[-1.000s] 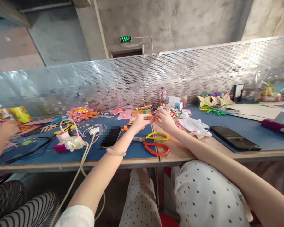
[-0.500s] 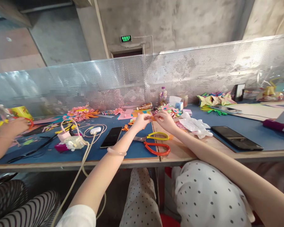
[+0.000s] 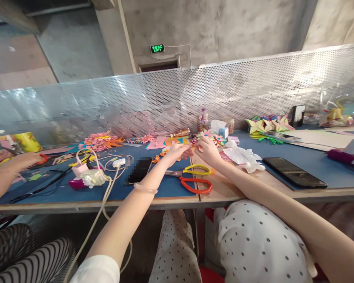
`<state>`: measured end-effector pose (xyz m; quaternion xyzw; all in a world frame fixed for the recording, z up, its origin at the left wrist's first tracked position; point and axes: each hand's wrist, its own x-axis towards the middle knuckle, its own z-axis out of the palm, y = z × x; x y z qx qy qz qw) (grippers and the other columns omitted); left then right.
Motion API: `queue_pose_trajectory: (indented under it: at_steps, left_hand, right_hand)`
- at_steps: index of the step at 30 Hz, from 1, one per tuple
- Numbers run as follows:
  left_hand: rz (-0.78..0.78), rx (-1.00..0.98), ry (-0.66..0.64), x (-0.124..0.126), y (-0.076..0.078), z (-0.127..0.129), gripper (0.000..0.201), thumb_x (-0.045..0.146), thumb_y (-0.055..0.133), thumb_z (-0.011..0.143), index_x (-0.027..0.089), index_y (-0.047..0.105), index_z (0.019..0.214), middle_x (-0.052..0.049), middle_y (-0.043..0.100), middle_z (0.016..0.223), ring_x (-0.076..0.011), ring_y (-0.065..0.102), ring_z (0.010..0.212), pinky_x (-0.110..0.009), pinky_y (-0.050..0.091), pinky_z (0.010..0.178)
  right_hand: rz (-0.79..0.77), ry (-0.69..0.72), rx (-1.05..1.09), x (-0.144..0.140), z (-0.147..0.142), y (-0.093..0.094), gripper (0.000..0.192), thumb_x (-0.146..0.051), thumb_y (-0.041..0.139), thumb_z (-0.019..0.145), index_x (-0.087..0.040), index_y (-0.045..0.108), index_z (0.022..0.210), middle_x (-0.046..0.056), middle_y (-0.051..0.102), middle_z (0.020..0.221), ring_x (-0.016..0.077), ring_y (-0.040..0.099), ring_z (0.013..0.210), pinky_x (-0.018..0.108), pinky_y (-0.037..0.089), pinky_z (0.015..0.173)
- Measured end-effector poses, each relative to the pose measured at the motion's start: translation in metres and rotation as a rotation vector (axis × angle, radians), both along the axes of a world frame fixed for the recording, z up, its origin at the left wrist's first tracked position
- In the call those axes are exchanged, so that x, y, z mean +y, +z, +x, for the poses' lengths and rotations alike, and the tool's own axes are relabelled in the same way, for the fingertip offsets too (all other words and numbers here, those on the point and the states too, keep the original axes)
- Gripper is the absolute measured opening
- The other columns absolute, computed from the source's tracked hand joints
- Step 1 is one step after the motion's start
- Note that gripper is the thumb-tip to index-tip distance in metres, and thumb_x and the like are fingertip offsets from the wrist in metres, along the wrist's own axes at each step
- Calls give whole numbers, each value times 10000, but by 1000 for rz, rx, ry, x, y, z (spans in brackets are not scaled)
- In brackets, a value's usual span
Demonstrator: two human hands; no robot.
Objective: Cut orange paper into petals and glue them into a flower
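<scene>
My left hand [image 3: 177, 153] and my right hand [image 3: 207, 151] face each other above the table, fingertips close together. The left fingers are pressed together and point to the right. The right hand is closed in a pinch. Whatever lies between the fingertips is too small to make out. Below the hands lie scissors [image 3: 196, 185] with one yellow and one red handle. Orange paper pieces [image 3: 156, 158] lie just left of and behind my left hand. Behind my right hand is a pile of colourful paper flowers [image 3: 214, 137].
A phone [image 3: 140, 171] lies left of my forearm, another phone [image 3: 295, 172] to the right. Crumpled white tissue [image 3: 244, 156] sits beside my right hand. Cables run from a charger [image 3: 91, 177] over the table edge. At far left a co-worker's hands [image 3: 20, 161] hold red-handled scissors.
My left fingers have straightened and shifted slightly right; the orange bit seen between my fingertips no longer shows clearly. The co-worker's hands at left have moved with the scissors.
</scene>
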<state>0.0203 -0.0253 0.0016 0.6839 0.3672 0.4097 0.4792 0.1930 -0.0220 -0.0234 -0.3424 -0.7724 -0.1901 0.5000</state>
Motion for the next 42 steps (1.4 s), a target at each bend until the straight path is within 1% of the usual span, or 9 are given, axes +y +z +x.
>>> queue_pose_trajectory:
  at_steps: [2,4,9,15,19,23,32,37,42]
  left_hand:
    - [-104,-61,-111,-2,0,1,462,571,579,774,119,671,798,-125,713,804,-192,667,745,-305,488,684]
    - [-127,-111,-169,-2,-1,2,476,577,568,784,117,682,838,-130,718,832,-186,668,760,-308,495,713]
    - [-68,-130,-152,4,-6,0,371,479,625,787,129,672,899,-114,719,877,-174,667,779,-316,504,737]
    - [24,-41,-16,0,-3,1,296,402,620,809,111,655,850,-111,715,870,-167,662,774,-291,511,698]
    - [84,176,108,-17,10,3,223,317,530,867,133,655,843,-73,724,858,-161,668,791,-246,512,670]
    - [144,329,101,-26,16,3,165,221,502,861,145,639,806,-41,721,834,-147,666,750,-224,509,647]
    - [166,371,101,-17,10,1,145,238,512,854,151,618,805,-25,706,805,-135,656,696,-235,518,650]
    - [154,391,93,-16,9,2,162,246,497,862,151,629,860,-30,706,841,-137,657,700,-245,527,650]
    - [196,418,126,-18,11,3,193,271,500,865,142,644,850,-40,707,835,-141,651,674,-261,529,659]
  right_hand:
    - [14,-39,-96,-3,-1,0,133,-152,500,822,-201,571,720,81,549,800,233,498,804,376,416,744]
    - [27,-61,-186,-5,-1,0,148,-139,481,835,-194,580,739,91,552,819,240,488,821,384,407,755]
    - [77,-101,-295,-9,-1,1,215,-182,431,895,-192,625,803,105,561,844,255,475,878,394,392,782]
    - [-35,62,-106,-10,-2,2,191,-183,478,861,-203,658,799,89,597,872,241,512,883,396,421,795]
    - [-77,129,138,0,1,0,170,-210,487,857,-208,653,823,72,608,849,227,537,866,388,439,796]
    - [-210,141,243,7,3,-2,166,-251,512,850,-202,668,822,73,632,860,231,557,888,396,436,822]
    - [-526,269,281,6,2,-1,157,-270,565,792,-189,692,749,56,664,819,196,598,806,341,462,753]
    - [-517,276,277,6,3,-1,150,-273,568,781,-186,681,732,52,657,815,192,598,797,335,459,748]
    - [-383,224,212,4,0,1,118,-228,564,765,-185,621,671,44,592,752,187,560,750,334,444,716]
